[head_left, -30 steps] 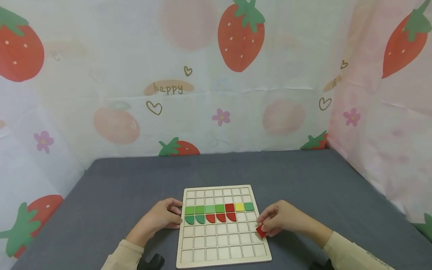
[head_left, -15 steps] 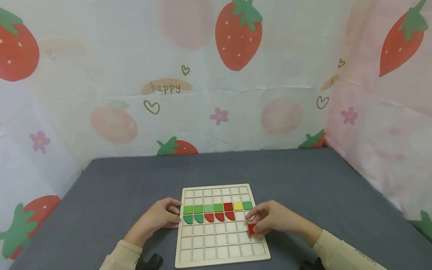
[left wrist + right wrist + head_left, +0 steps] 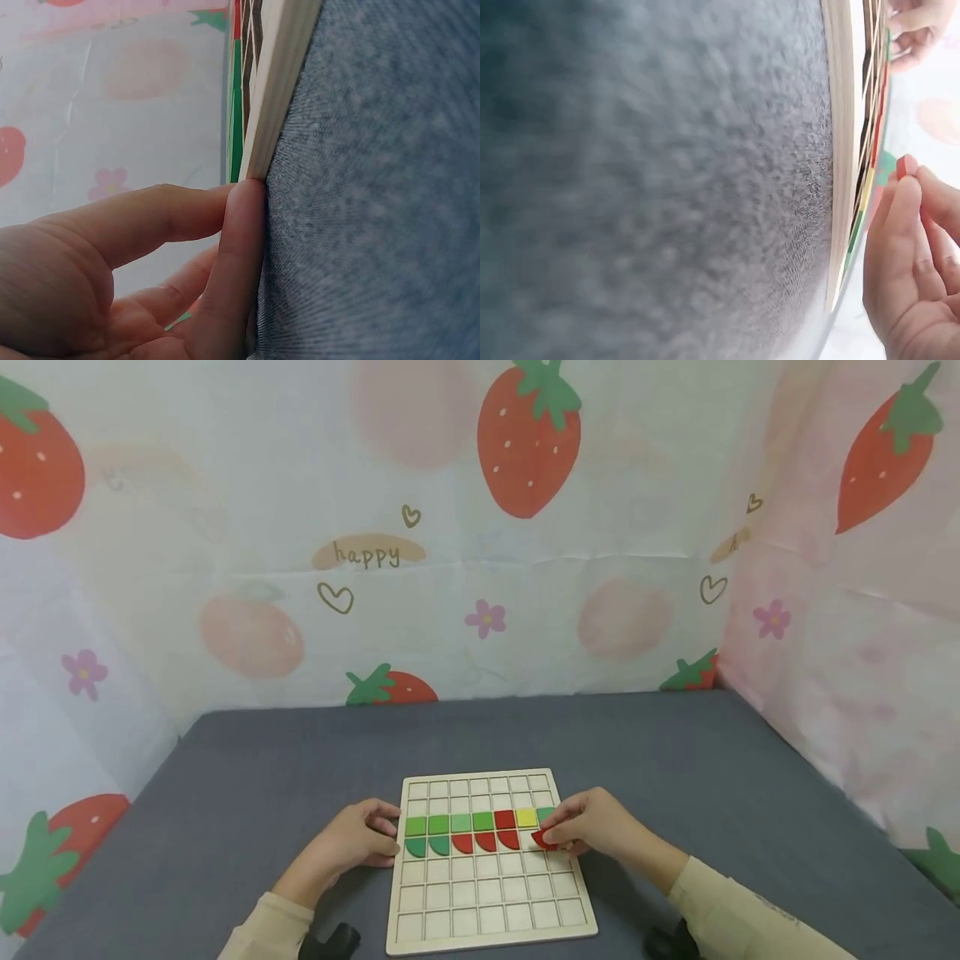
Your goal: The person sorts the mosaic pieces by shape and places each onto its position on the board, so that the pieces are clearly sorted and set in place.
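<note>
A light wooden grid board [image 3: 467, 893] lies on the grey cloth between the hands. Colored square tiles fill its third row; below them sit green and red quarter-circle tiles, including one red tile [image 3: 508, 840]. My left hand [image 3: 349, 847] holds the board's left edge, thumb and finger together at the rim in the left wrist view. My right hand [image 3: 596, 827] pinches a red quarter-circle tile [image 3: 540, 841] over the fourth row's right end, partly covering the green square [image 3: 545, 814]. In the right wrist view, this red tile [image 3: 906, 165] shows edge-on between thumb and fingertip, raised over the board.
Grey cloth [image 3: 300, 752] covers the table. Strawberry-printed curtains [image 3: 450, 568] stand behind it and along both sides. Dark wrist-camera parts show under the left sleeve [image 3: 273, 927] and the right sleeve [image 3: 742, 910].
My right hand has moved left and away from me, from the board's right edge to the fourth row, carrying the red tile, whose curved edge now shows. The left hand stays at the board's edge.
</note>
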`<action>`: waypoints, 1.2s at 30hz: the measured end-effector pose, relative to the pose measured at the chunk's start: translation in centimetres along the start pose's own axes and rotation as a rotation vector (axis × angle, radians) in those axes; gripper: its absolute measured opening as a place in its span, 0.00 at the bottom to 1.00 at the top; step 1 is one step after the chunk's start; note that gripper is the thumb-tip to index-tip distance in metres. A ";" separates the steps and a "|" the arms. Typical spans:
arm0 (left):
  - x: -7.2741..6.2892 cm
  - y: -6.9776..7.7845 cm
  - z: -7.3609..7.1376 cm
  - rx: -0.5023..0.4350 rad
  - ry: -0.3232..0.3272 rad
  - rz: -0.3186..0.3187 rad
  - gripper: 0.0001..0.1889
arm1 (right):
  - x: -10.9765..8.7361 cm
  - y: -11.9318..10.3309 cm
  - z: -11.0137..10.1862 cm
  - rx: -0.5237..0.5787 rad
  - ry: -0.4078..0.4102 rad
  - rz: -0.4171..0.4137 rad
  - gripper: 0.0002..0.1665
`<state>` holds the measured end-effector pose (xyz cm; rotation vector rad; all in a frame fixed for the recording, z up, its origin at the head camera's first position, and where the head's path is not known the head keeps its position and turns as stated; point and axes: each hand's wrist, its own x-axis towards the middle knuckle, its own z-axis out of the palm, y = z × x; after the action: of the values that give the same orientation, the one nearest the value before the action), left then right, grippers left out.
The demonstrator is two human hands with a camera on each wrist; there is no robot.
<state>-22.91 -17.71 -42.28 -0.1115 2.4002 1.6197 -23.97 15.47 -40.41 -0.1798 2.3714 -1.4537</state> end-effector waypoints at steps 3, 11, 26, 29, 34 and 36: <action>0.1 -0.1 0.1 -0.005 0.005 -0.009 0.28 | 0.4 -0.2 0.3 0.003 0.025 0.013 0.11; 0.3 0.1 0.4 0.011 0.004 -0.018 0.28 | 1.1 -0.2 0.4 -0.008 0.042 0.023 0.09; 0.2 0.0 0.3 0.018 0.008 -0.009 0.28 | 1.4 -0.9 2.2 -0.131 0.160 0.032 0.04; 0.1 -0.1 0.2 0.011 0.003 -0.009 0.28 | 1.3 -1.0 2.5 -0.147 0.170 0.032 0.05; 0.0 -0.1 0.1 0.002 -0.004 0.004 0.28 | 1.1 -1.3 2.6 -0.179 0.184 0.023 0.06; 0.0 -0.1 0.1 -0.005 -0.007 0.005 0.28 | 1.0 -1.3 2.5 -0.193 0.184 0.012 0.07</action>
<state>-22.86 -17.62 -42.45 -0.1012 2.3931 1.6255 -24.12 12.45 -40.50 -0.0824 2.6559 -1.2841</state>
